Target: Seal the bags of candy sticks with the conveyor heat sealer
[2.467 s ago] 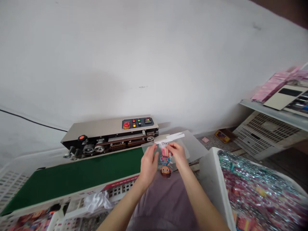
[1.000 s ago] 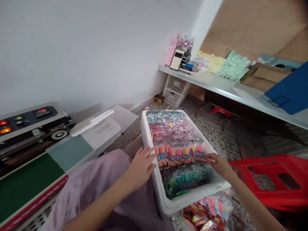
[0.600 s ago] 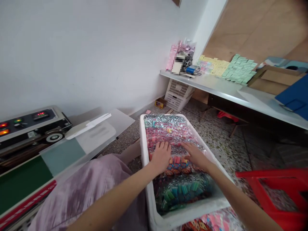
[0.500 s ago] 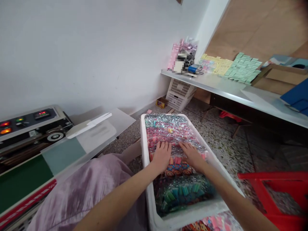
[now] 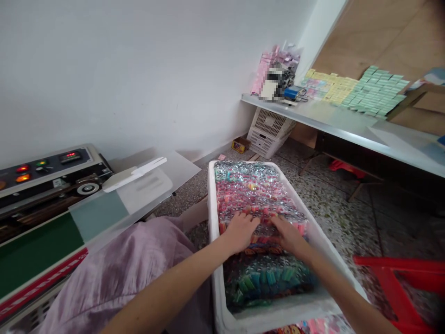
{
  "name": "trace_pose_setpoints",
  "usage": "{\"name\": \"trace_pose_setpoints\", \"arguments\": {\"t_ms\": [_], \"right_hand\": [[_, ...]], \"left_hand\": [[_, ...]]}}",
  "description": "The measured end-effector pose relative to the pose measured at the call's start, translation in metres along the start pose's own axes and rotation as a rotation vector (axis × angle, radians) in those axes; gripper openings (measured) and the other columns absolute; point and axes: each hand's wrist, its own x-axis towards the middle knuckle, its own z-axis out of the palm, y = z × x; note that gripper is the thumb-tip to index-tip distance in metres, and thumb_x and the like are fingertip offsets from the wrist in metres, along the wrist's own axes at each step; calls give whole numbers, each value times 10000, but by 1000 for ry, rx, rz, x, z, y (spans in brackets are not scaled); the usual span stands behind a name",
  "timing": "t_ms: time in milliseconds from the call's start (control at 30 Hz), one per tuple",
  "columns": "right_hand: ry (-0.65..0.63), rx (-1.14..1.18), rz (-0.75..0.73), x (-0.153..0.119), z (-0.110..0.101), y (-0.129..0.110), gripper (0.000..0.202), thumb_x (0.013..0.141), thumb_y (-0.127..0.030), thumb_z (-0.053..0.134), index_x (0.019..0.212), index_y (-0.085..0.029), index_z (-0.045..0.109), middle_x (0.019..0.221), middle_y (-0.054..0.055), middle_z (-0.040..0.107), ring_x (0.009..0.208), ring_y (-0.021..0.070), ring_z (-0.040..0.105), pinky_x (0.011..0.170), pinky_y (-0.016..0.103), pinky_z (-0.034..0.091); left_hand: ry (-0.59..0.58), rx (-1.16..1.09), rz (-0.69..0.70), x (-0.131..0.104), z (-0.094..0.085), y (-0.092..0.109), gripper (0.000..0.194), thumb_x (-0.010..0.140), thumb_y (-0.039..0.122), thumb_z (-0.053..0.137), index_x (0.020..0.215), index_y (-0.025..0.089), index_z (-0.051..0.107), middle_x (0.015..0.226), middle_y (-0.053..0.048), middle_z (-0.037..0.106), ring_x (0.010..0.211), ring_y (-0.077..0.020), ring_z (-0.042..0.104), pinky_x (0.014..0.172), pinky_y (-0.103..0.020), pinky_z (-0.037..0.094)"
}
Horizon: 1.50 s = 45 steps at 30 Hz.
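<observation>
A white foam box (image 5: 216,273) holds rows of shiny clear plastic packets (image 5: 255,190) with pink, red and teal contents. My left hand (image 5: 243,230) lies on the middle rows, its fingers bent over the top edge of an orange-and-red packet (image 5: 264,241). Opposite it, my right hand (image 5: 287,232) curls its fingers over the same packet; both thumbs are mostly hidden. Nearer to me in the box are packets with green and blue contents (image 5: 269,278).
A machine with lit buttons (image 5: 52,167) and a green belt (image 5: 38,255) stand at left. At right are a red plastic stool (image 5: 399,269) and a long table (image 5: 347,125) bearing stacked green boxes (image 5: 375,93). White crates (image 5: 267,134) stand below it. More packets (image 5: 313,327) show under the foam box.
Both hands have shifted slightly towards me, and their fingers are more bent. The printed packet front between them shows less than before. The view has turned a little left.
</observation>
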Motion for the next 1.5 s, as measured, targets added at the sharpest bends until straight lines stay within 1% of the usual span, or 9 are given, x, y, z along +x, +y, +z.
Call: {"name": "trace_pose_setpoints", "arguments": {"t_ms": [200, 367, 467, 633, 800, 1033, 1167, 1300, 1500], "right_hand": [[-43, 11, -80, -10, -1, -5, 801, 765, -169, 682, 1511, -266, 406, 1353, 104, 604, 1305, 320, 490, 1056, 473, 455], [-9, -43, -168, 0, 4, -6, 504, 850, -199, 619, 1346, -284, 611, 1224, 92, 680, 1221, 307, 563, 1076, 499, 449], [13, -19, -184, 5, -1, -3, 431, 859, -226, 618, 1286, -274, 653, 1184, 98, 698, 1184, 302, 595, 1067, 499, 461], [98, -43, -173, 4, -31, 2, 434, 877, -227, 567, 1301, -278, 641, 1283, 104, 663, 1208, 299, 591, 1051, 493, 474], [88, -112, -192, 8, -76, -5, 358, 899, -299, 551, 1234, -264, 672, 1171, 110, 694, 1100, 293, 625, 974, 454, 518], [116, -93, -322, 43, -132, -35, 407, 911, -427, 528, 1266, -285, 668, 1164, 115, 703, 1057, 301, 652, 939, 428, 524], [40, -8, -426, 97, -140, -84, 421, 870, -517, 610, 1234, -320, 687, 1204, 94, 705, 1094, 324, 649, 946, 416, 512], [-127, 30, -578, 159, -142, -177, 349, 901, -540, 585, 1090, -272, 705, 1094, 89, 711, 1019, 302, 642, 875, 397, 508], [-9, -66, -809, 246, -133, -312, 175, 932, -326, 605, 1059, -215, 650, 1013, 65, 655, 993, 249, 586, 811, 318, 435]], "left_hand": [[-43, -9, 18, 0, 6, 7, 409, 850, 183, 624, 1235, 107, 508, 1136, -137, 642, 1050, -288, 600, 843, -388, 501], [-53, -1, 53, 10, 7, 4, 198, 925, 151, 527, 1116, 125, 574, 1093, -128, 670, 990, -263, 642, 798, -367, 517], [-31, -4, 97, 13, 0, 0, 211, 932, 157, 535, 1140, 141, 571, 1108, -120, 677, 1034, -256, 636, 823, -359, 518], [58, -12, 170, 23, -24, 0, 321, 923, 132, 537, 1243, 105, 534, 1186, -148, 650, 1111, -274, 607, 906, -379, 498], [127, -22, 201, 34, -53, 4, 258, 920, 106, 520, 1174, 101, 569, 1126, -134, 665, 1063, -268, 629, 873, -360, 505], [172, 1, 183, 15, -120, -18, 282, 889, 89, 533, 1169, 94, 564, 1109, -138, 682, 1039, -261, 658, 856, -346, 508], [79, -12, 86, -26, -168, -56, 265, 881, 189, 610, 1136, 126, 575, 1109, -117, 697, 1040, -260, 666, 834, -327, 514], [34, -11, -122, -86, -210, -104, 217, 856, 209, 625, 1064, 164, 582, 1087, -101, 695, 1003, -260, 666, 773, -317, 512], [202, 79, -402, -169, -245, -185, 188, 840, 133, 533, 1015, 189, 574, 1008, -65, 668, 923, -236, 648, 780, -323, 484]]}}
